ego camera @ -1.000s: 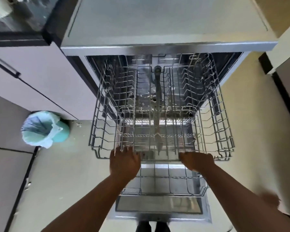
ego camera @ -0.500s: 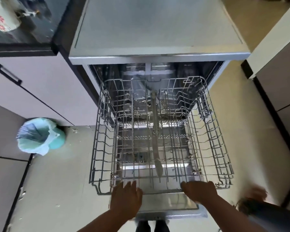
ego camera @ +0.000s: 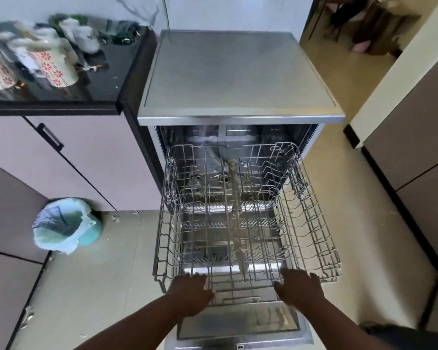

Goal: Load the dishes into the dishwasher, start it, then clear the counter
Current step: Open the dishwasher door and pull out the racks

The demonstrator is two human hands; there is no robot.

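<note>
Upper rack (ego camera: 245,223) stands pulled out of the dishwasher (ego camera: 238,79), empty; left hand (ego camera: 191,291) and right hand (ego camera: 300,290) rest on its front rail, fingers fairly straight, grip not clear. Patterned dishes (ego camera: 52,65) wait on the table (ego camera: 106,79), well apart. Judgement: ceramic is heavy, slick, breakable; hold by the body.

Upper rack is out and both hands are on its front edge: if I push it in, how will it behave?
The upper rack looks empty, so probably light. Rigid wire, unlikely to flex. With left hand and right hand spread apart, it should slide straight.
</note>
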